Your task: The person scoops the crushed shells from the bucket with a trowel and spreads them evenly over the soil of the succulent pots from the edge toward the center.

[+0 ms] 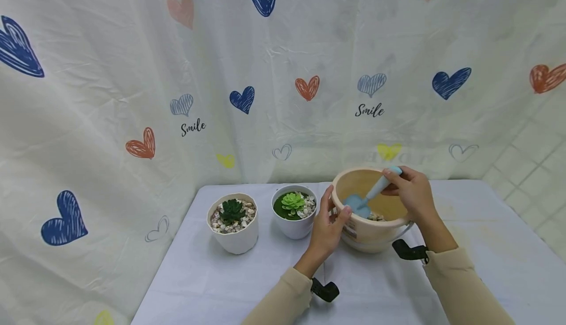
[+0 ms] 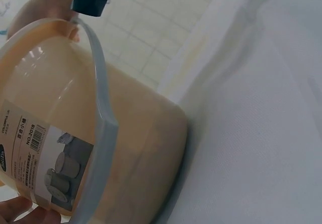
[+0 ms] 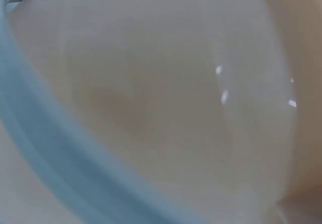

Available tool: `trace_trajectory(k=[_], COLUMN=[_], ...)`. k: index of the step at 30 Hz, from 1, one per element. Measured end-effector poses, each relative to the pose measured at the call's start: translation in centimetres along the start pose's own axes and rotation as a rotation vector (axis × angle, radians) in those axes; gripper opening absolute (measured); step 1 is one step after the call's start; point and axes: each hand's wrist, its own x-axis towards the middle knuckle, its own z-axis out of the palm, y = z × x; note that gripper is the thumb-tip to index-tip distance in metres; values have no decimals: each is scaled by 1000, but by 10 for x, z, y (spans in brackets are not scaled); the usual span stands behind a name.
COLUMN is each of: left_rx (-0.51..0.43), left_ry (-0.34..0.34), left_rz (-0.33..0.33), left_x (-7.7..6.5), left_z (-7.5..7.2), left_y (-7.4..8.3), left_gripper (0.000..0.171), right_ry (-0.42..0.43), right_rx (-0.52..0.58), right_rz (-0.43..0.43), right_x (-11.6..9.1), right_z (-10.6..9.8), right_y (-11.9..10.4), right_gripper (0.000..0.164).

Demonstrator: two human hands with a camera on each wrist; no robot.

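Note:
A beige plastic bucket (image 1: pixel 376 231) stands at the right of the cloth-covered table. My left hand (image 1: pixel 326 229) grips its left side near the rim, thumb toward the front. In my right hand (image 1: pixel 414 195) is the handle of a light blue toy shovel (image 1: pixel 378 186); its scoop is down inside the bucket. Small pebbles (image 1: pixel 377 217) show at the bucket's bottom, partly hidden by the front wall. The left wrist view shows the printed label (image 2: pixel 45 153) and the grey-blue bail handle (image 2: pixel 104 133) hanging down. Bucket wall (image 3: pixel 166 98) fills most of the right wrist view.
Left of the bucket stands a pale pot (image 1: pixel 294 228) with a light green succulent, moss and pebbles. Farther left is a white pot (image 1: pixel 240 239) with a dark green succulent among pebbles. A heart-patterned curtain (image 1: pixel 331 128) hangs behind the white table (image 1: pixel 199 276).

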Motion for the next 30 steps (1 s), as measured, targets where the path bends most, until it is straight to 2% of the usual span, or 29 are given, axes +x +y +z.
trace_trajectory(k=[9,17,30], left_rx=[-7,-5,-5], left_ry=[4,4,0], left_rz=[-7,-24,-29], left_x=[0,0,-2], left_z=[0,1,0], left_y=[-1,0,2], left_gripper=[70,69,70], right_ry=[62,107,298], right_rx=[205,320,457], right_rz=[32,48,84], right_x=[1,1,0], right_z=[-1,1,3], right_y=[0,2,-1], right_gripper=[24,25,19])
